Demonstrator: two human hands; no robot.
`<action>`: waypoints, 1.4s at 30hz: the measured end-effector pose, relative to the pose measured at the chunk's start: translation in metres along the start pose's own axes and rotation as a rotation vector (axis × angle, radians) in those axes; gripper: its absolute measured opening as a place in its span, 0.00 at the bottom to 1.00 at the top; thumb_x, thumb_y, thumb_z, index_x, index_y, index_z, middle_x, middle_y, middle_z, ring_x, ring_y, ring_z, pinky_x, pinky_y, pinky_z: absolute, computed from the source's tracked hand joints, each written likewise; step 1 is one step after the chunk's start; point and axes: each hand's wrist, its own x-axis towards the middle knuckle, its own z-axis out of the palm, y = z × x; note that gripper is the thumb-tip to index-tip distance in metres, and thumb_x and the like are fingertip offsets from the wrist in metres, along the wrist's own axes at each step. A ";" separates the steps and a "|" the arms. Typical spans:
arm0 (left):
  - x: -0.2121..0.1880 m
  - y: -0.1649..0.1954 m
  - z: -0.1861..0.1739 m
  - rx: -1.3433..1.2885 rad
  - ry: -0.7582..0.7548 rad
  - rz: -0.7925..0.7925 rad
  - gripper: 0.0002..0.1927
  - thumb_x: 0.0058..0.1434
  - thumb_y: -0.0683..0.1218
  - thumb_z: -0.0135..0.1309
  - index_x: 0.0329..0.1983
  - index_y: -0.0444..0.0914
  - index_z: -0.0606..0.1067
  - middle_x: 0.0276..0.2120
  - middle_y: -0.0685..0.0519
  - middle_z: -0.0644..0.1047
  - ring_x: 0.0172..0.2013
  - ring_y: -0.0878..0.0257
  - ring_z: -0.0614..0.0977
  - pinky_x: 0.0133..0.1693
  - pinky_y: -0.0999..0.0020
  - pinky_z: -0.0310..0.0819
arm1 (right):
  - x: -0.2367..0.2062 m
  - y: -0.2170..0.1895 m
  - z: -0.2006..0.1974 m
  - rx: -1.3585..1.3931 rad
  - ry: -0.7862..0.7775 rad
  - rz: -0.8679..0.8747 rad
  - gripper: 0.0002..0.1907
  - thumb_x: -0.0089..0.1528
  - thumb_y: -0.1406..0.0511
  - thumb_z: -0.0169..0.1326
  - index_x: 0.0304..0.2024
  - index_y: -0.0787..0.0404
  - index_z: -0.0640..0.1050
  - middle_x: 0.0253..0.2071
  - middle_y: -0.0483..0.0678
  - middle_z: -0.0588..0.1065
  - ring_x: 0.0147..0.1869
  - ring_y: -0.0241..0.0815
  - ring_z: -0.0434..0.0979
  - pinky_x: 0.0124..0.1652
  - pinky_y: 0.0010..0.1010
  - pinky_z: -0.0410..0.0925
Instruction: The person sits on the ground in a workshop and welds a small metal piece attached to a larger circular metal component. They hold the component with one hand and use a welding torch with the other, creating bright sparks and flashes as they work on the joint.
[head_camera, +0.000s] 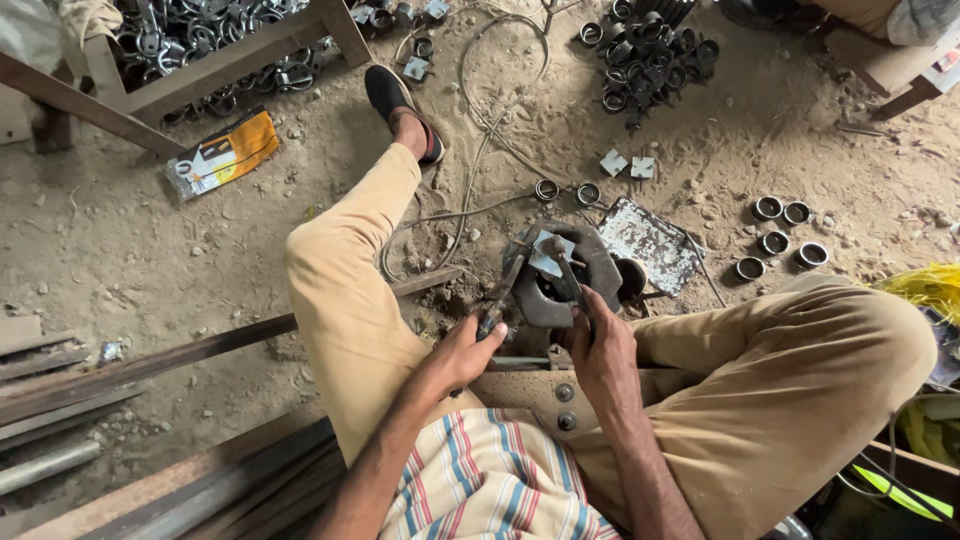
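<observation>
I sit on the ground with my legs spread, in tan trousers. My left hand (462, 352) grips the handle of a dark metal tool (503, 292) that reaches up to a small square metal plate (549, 255). My right hand (600, 345) grips a second dark tool handle (570, 280) that also points at that plate. The plate rests on a thick dark metal ring-shaped fixture (570, 275) standing on the dirt between my knees.
A scuffed metal sheet (650, 243) lies right of the fixture. Short metal rings (780, 238) are scattered on the dirt, with a pile (650, 55) farther away. Steel bars (150, 365) lie at left, cables (480, 130) cross the ground, a wooden frame (230, 50) holds parts.
</observation>
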 end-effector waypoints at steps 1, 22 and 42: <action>0.003 -0.001 0.002 0.017 0.008 0.009 0.29 0.67 0.62 0.47 0.57 0.34 0.72 0.49 0.40 0.78 0.51 0.48 0.79 0.54 0.55 0.71 | 0.000 0.000 -0.001 0.005 0.004 -0.009 0.16 0.68 0.69 0.48 0.58 0.67 0.73 0.28 0.57 0.80 0.29 0.47 0.84 0.29 0.40 0.74; 0.021 -0.051 0.006 0.119 0.115 -0.070 0.33 0.64 0.64 0.52 0.59 0.33 0.72 0.48 0.34 0.79 0.51 0.40 0.80 0.52 0.51 0.73 | -0.003 -0.011 0.013 0.023 0.055 0.000 0.16 0.65 0.71 0.52 0.56 0.63 0.75 0.36 0.62 0.76 0.40 0.64 0.77 0.38 0.49 0.68; 0.022 -0.052 0.047 -0.129 0.149 0.231 0.28 0.68 0.57 0.49 0.61 0.32 0.68 0.55 0.34 0.77 0.57 0.43 0.78 0.58 0.53 0.70 | -0.002 0.022 0.008 -0.092 0.066 -0.093 0.17 0.65 0.70 0.51 0.57 0.66 0.76 0.32 0.63 0.78 0.32 0.61 0.78 0.32 0.48 0.69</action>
